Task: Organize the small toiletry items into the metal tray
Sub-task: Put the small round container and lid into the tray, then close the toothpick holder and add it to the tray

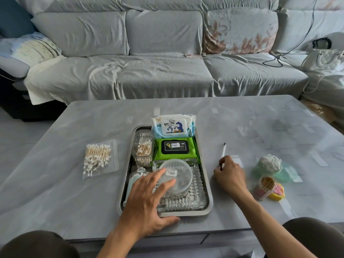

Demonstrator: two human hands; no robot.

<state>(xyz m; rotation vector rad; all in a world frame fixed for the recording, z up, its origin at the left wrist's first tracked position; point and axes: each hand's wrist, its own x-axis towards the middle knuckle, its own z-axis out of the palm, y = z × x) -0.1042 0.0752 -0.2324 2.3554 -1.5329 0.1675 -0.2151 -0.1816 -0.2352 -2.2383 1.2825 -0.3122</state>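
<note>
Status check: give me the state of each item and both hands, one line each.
Metal tray: on table, partly filled.
Blue penguin wipes pack: lid closed, at tray's far end.
Green wipes pack: lid closed, in tray.
Round clear plastic container: in tray.
Bagged cotton swabs: on table, outside tray.
Left hand: open, fingers on container.
Right hand: gripping white pen.

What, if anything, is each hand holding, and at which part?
The right hand pinches the near end of the white pen, which points away across the table. The left hand holds nothing; its straight fingers lie over the round clear container in the metal tray.
</note>
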